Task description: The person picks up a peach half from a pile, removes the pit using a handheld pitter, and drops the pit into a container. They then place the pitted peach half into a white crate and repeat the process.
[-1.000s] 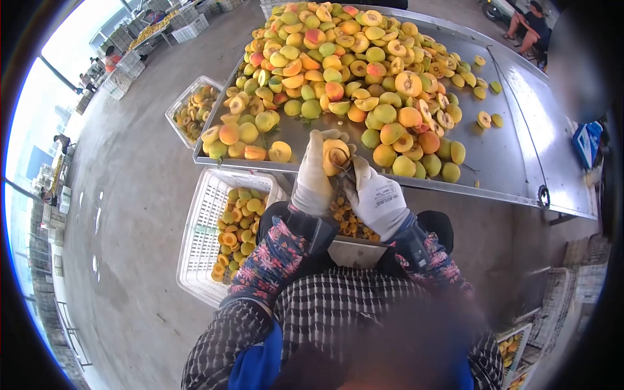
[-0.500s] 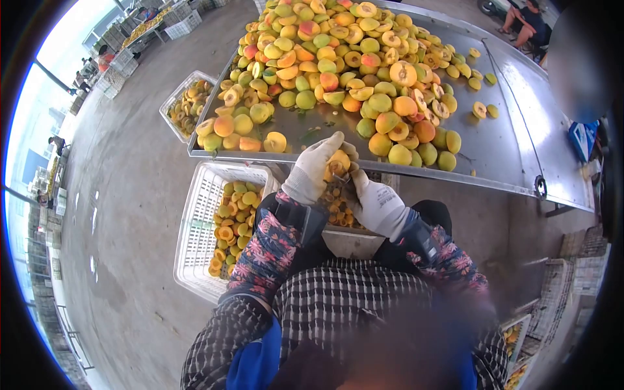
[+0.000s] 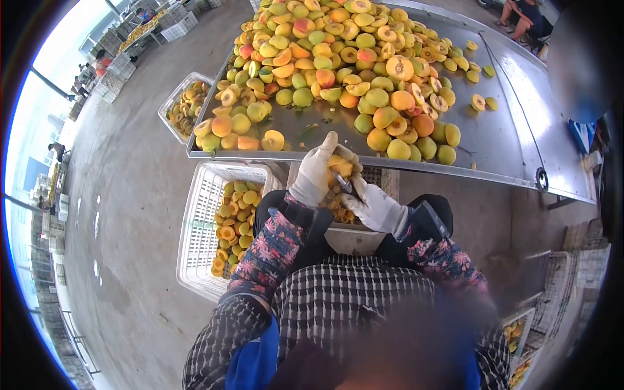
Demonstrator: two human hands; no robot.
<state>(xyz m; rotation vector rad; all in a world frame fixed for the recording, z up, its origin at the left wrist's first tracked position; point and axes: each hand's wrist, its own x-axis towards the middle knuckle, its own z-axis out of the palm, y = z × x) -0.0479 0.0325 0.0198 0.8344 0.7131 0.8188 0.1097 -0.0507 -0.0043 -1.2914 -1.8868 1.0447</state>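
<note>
Over the table's front edge, my gloved left hand (image 3: pixel 315 174) is closed around a yellow peach half (image 3: pixel 340 166). My gloved right hand (image 3: pixel 376 207) grips a small metal pitting tool (image 3: pixel 342 184), its tip against the near side of the fruit; the exact shape of the tip is hidden. Beneath both hands stands a crate (image 3: pixel 389 184) with orange peach pieces in it, partly covered by my hands. A large heap of peaches (image 3: pixel 325 62), many cut in half with stones showing, lies on the metal table (image 3: pixel 513 140) beyond my hands.
A white plastic crate (image 3: pixel 195 224) partly filled with peach halves stands left of my knees. Another crate (image 3: pixel 170 117) sits beyond the table's left edge. Stacked crates (image 3: pixel 552 292) stand at right. A seated person (image 3: pixel 523 19) is at the far right; others work far left.
The peach half has turned in my left hand. My right hand has rolled, so the tool's metal shaft now shows against the fruit. The view has shifted slightly.
</note>
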